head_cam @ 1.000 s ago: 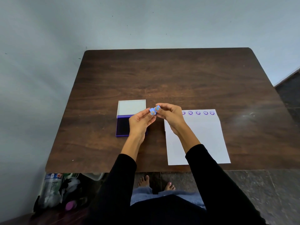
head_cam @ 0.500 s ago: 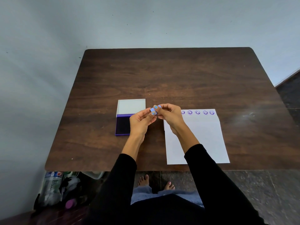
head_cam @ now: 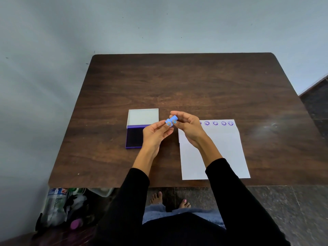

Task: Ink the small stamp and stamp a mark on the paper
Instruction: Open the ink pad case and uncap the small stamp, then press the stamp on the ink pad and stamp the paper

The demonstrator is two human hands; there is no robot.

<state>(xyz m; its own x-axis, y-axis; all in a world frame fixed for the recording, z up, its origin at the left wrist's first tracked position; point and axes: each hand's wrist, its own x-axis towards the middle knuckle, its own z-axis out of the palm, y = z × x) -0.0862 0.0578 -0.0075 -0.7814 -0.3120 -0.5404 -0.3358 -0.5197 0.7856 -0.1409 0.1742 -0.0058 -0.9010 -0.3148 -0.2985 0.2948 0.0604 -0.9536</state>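
Observation:
A small blue stamp (head_cam: 171, 121) is held in the air between both hands, above the table between the ink pad and the paper. My left hand (head_cam: 156, 134) pinches its near end with thumb and fingertips. My right hand (head_cam: 189, 127) grips its far end. The purple ink pad (head_cam: 134, 136) lies open on the table to the left, its white lid (head_cam: 143, 116) folded back. The white paper (head_cam: 221, 150) lies to the right, with a row of several purple smiley marks (head_cam: 215, 123) along its top edge.
The dark wooden table (head_cam: 177, 86) stands against a pale wall. Under its left front corner lie bags and bottles (head_cam: 60, 206) on the floor. My bare feet (head_cam: 170, 201) show below the front edge.
Both hands have stayed together at the same spot, turning the stamp slightly between the fingers. Ink pad and paper have not moved.

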